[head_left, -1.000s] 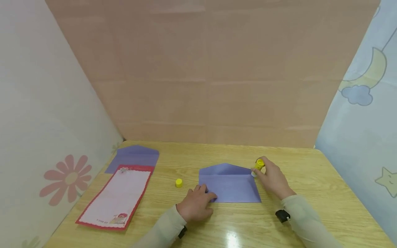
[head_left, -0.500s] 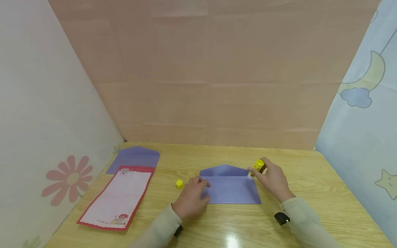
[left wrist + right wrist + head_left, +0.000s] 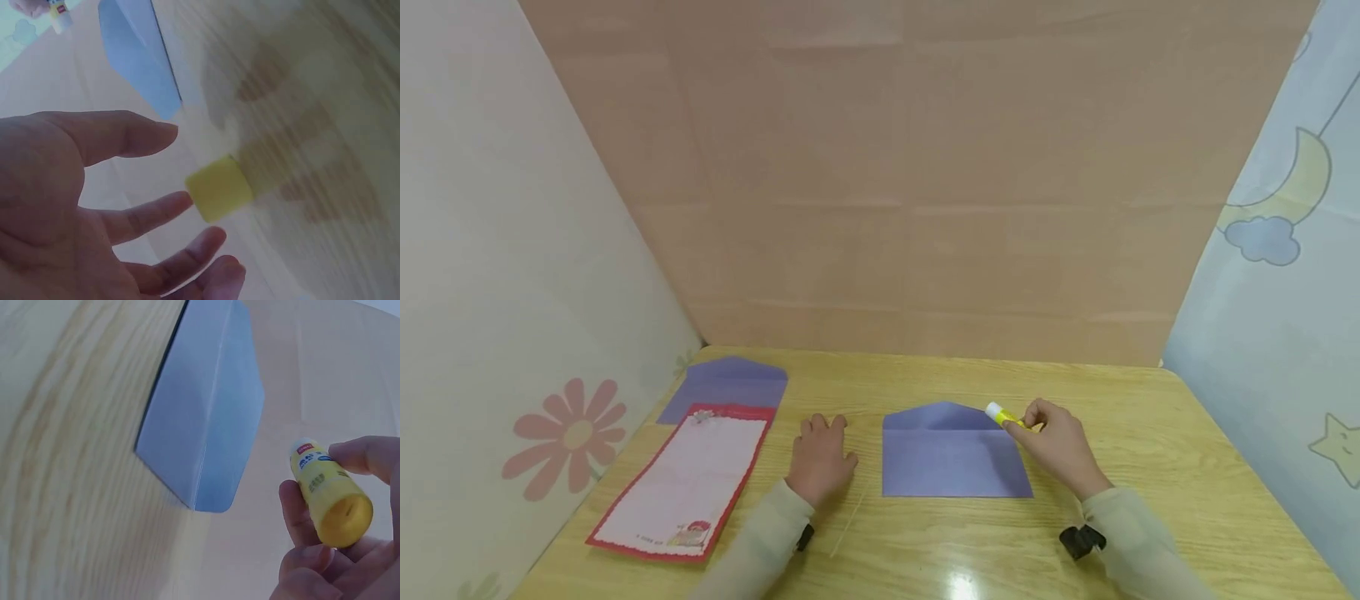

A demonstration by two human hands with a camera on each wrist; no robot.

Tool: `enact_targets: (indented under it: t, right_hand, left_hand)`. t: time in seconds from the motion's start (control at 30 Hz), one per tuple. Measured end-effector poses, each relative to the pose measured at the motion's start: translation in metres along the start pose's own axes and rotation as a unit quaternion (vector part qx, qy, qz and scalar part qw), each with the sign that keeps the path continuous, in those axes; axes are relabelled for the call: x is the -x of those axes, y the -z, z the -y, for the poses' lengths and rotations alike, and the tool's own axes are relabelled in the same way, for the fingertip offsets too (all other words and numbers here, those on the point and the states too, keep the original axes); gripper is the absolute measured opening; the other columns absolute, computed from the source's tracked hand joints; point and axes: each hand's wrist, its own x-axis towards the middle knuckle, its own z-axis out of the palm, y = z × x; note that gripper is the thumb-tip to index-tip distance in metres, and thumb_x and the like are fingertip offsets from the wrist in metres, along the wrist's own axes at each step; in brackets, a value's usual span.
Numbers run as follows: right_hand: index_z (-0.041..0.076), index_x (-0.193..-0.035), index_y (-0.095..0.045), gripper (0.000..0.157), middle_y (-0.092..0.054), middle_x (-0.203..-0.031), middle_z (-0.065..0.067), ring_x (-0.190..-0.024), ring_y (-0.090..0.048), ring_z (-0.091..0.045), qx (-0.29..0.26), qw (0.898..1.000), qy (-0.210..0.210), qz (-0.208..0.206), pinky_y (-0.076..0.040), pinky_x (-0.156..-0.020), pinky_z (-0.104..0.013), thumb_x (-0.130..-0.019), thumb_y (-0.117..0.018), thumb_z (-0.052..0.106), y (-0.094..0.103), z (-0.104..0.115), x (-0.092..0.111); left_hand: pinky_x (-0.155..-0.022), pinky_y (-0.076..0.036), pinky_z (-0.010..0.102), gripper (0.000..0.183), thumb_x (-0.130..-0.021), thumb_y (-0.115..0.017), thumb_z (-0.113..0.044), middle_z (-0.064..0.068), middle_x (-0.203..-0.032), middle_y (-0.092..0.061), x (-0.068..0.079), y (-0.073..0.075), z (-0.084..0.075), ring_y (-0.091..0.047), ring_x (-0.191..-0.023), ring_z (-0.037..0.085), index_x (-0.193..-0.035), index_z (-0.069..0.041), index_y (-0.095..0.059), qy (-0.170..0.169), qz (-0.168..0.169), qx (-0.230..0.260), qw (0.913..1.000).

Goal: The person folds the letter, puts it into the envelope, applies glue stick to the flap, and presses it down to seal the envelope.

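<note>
In the head view my right hand (image 3: 1062,443) pinches a yellow glue stick (image 3: 1006,415) by thumb and fingers, its white end tilted up to the left. The glue stick (image 3: 330,497) hangs off the table, its hollow yellow base facing the right wrist camera. Below it lies a purple envelope (image 3: 953,465) with its flap unfolded away from me. My left hand (image 3: 820,460) is left of the envelope, fingers spread. A yellow cap (image 3: 219,189) stands by its index fingertip in the left wrist view, the thumb apart from it; the head view hides this cap behind the hand.
A red-bordered sheet of letter paper (image 3: 681,483) lies at the left of the wooden table (image 3: 865,550). It overlaps a second purple envelope (image 3: 733,383) behind it. A brown paper backdrop (image 3: 880,200) closes off the rear, with printed side walls left and right.
My left hand has left the envelope and moved left to the yellow cap. My right hand has lifted the glue stick off the envelope's flap and turned its white end upward.
</note>
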Motion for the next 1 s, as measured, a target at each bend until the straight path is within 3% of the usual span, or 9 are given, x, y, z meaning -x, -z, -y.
enact_targets:
  t: [0.1, 0.23, 0.37, 0.57, 0.67, 0.73, 0.83, 1.0]
  right_hand:
    - [0.01, -0.075, -0.051, 0.032, -0.056, -0.073, -0.005, -0.052, -0.04, -0.014, -0.029, 0.999, -0.002, 0.018, -0.035, -0.045, -0.025, -0.09, -0.075, 0.026, -0.001, 0.0, 0.001]
    - [0.009, -0.076, -0.053, 0.031, -0.063, -0.086, -0.008, -0.055, -0.042, -0.013, -0.078, 0.996, -0.006, 0.042, -0.037, -0.048, -0.026, -0.09, -0.075, 0.026, -0.001, 0.005, 0.004]
    - [0.005, -0.087, -0.055, 0.029, -0.064, -0.102, -0.011, -0.059, -0.046, -0.015, -0.122, 0.99, -0.016, 0.062, -0.042, -0.049, -0.027, -0.089, -0.076, 0.025, -0.002, 0.012, 0.006]
    - [0.005, -0.113, -0.062, 0.032, -0.064, -0.102, -0.01, -0.066, -0.05, -0.017, -0.141, 0.986, -0.013, 0.086, -0.046, -0.053, -0.028, -0.089, -0.076, 0.022, -0.007, 0.022, 0.009]
    - [0.007, -0.117, -0.065, 0.033, -0.063, -0.102, -0.01, -0.066, -0.052, -0.017, -0.139, 0.985, -0.002, 0.099, -0.046, -0.052, -0.028, -0.089, -0.077, 0.021, -0.01, 0.027, 0.013]
    - [0.008, -0.116, -0.066, 0.032, -0.064, -0.102, -0.009, -0.066, -0.053, -0.017, -0.139, 0.984, 0.011, 0.109, -0.046, -0.052, -0.027, -0.089, -0.077, 0.022, -0.012, 0.032, 0.017]
    - [0.009, -0.113, -0.068, 0.031, -0.064, -0.102, -0.009, -0.066, -0.052, -0.015, -0.138, 0.982, 0.034, 0.127, -0.043, -0.051, -0.026, -0.088, -0.078, 0.025, -0.014, 0.041, 0.023]
    - [0.011, -0.111, -0.069, 0.027, -0.064, -0.1, -0.008, -0.064, -0.05, -0.013, -0.143, 0.974, 0.076, 0.157, -0.042, -0.051, -0.026, -0.089, -0.077, 0.026, -0.02, 0.056, 0.032]
  left_hand:
    - [-0.068, -0.044, 0.044, 0.04, -0.083, -0.073, -0.016, 0.018, -0.099, -0.054, -0.001, -0.001, 0.004, -0.046, -0.091, 0.033, -0.118, -0.002, -0.061, 0.009, 0.014, 0.001, 0.9999]
    - [-0.068, -0.045, 0.045, 0.036, -0.082, -0.072, -0.015, 0.018, -0.1, -0.058, -0.003, -0.002, 0.008, -0.05, -0.092, 0.034, -0.114, -0.002, -0.062, 0.015, 0.019, 0.018, 0.9995]
    - [-0.065, -0.046, 0.043, 0.028, -0.083, -0.072, -0.013, 0.015, -0.097, -0.06, -0.005, -0.003, 0.01, -0.053, -0.089, 0.033, -0.107, -0.003, -0.064, 0.016, 0.031, 0.031, 0.9989]
    - [-0.066, -0.05, 0.045, 0.016, -0.083, -0.072, -0.009, 0.013, -0.096, -0.064, -0.006, -0.004, 0.014, -0.059, -0.088, 0.034, -0.098, -0.004, -0.069, 0.009, 0.04, 0.021, 0.9989]
    - [-0.073, -0.054, 0.046, 0.018, -0.084, -0.073, -0.007, 0.014, -0.1, -0.068, -0.007, -0.002, 0.012, -0.063, -0.092, 0.034, -0.1, 0.0, -0.071, -0.015, 0.03, 0.055, 0.9979]
    - [-0.076, -0.055, 0.044, 0.021, -0.085, -0.074, -0.007, 0.015, -0.103, -0.07, -0.007, 0.002, 0.008, -0.065, -0.091, 0.031, -0.104, 0.002, -0.07, -0.034, 0.029, 0.106, 0.9934]
    - [-0.073, -0.055, 0.036, 0.025, -0.088, -0.075, -0.011, 0.013, -0.105, -0.07, -0.007, 0.008, 0.0, -0.064, -0.083, 0.022, -0.109, 0.003, -0.069, -0.055, 0.04, 0.198, 0.9777]
    - [-0.063, -0.051, 0.026, 0.026, -0.091, -0.075, -0.022, 0.005, -0.105, -0.069, -0.005, 0.018, -0.018, -0.059, -0.075, 0.013, -0.113, -0.008, -0.072, -0.065, 0.056, 0.292, 0.9526]
